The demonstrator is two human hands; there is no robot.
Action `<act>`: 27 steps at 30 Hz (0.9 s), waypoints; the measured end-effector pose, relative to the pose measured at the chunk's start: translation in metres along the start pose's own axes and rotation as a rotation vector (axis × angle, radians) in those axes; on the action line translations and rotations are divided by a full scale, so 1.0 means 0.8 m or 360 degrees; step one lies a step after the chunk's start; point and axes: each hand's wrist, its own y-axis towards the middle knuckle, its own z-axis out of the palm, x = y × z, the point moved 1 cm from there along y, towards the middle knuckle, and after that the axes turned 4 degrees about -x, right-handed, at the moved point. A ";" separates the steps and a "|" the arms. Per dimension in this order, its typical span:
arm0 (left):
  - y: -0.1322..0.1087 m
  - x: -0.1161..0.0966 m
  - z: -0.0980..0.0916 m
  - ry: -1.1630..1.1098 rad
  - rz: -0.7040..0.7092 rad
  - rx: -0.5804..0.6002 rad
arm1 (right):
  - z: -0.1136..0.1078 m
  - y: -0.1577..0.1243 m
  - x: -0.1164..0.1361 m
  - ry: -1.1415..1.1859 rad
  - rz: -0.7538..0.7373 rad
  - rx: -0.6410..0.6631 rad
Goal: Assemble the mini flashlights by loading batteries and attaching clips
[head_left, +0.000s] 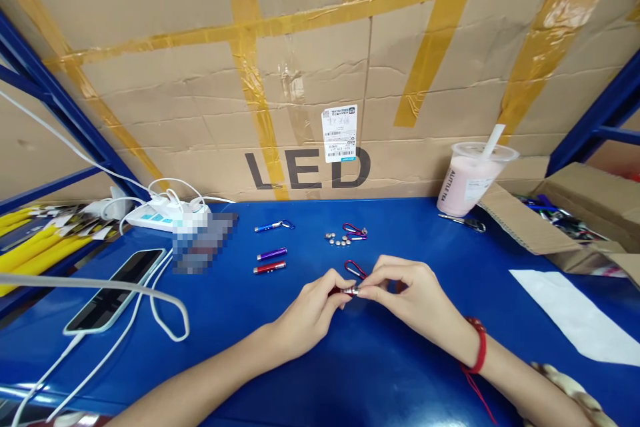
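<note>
My left hand (314,307) is closed around a small red flashlight (350,291), which is mostly covered by the fingers; its silver end points right. The thumb and fingertips of my right hand (407,287) are pinched together at that silver end, and whatever is between them is too small to tell. Just beyond the hands lies a red carabiner (355,269). Several silver button cells (339,241) are scattered further back, beside another red carabiner (353,228) and a purple one (358,237). To the left lie a red tube (270,267), a purple tube (272,254) and a blue flashlight (269,227) with a clip.
A pink drink cup (470,180) with a straw stands at the back right, near an open cardboard box (575,213) and white paper (575,313). On the left are a phone (117,290), a power strip (165,217) and loose white cables. Taped cardboard (310,93) closes off the back.
</note>
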 end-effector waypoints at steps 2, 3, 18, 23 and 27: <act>0.001 0.002 0.003 -0.0035 0.0057 -0.0071 | 0.001 0.000 0.003 0.0026 0.0036 -0.0017; 0.001 0.003 0.004 -0.0038 0.0095 -0.0102 | 0.002 0.000 0.004 0.0048 0.0063 -0.0015; 0.006 0.012 -0.008 0.0653 0.0402 0.0103 | 0.022 0.005 -0.032 0.0613 0.0541 0.0418; 0.007 0.010 -0.012 0.0744 0.0422 0.0150 | 0.020 0.005 -0.032 0.0586 0.0501 0.0411; 0.006 0.006 -0.015 0.0759 0.0458 0.0129 | 0.014 0.006 -0.025 0.0609 0.0486 0.0403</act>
